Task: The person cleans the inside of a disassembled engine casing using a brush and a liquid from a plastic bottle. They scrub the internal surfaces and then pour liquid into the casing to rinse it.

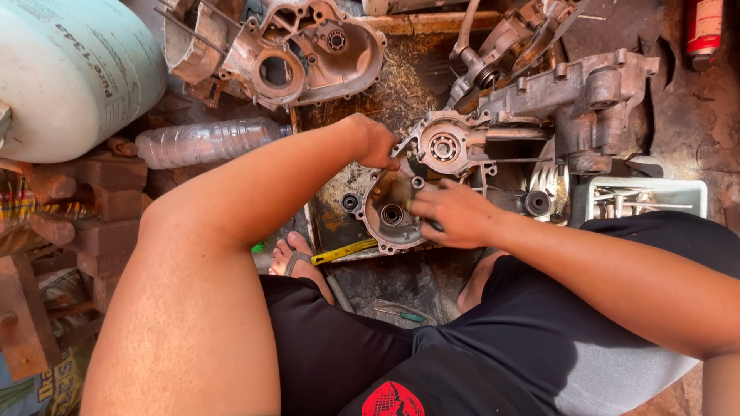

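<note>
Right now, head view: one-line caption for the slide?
Crouched person's left hand steadies an engine casing in a greasy tray while the right hand works on it.

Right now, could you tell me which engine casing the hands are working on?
The round casing in the tray nearest the person, between left hand and right hand; the other casing lies untouched at top.

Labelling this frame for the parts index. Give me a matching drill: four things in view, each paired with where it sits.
Things:
1. clear plastic bottle
2. white tray
3. red canister
4. yellow strap

Places:
A. top right corner
B. lying left of the left hand
C. right of the engine casing, holding metal rods
D. beside the sandalled foot

Pairs: 1-B, 2-C, 3-A, 4-D
</note>
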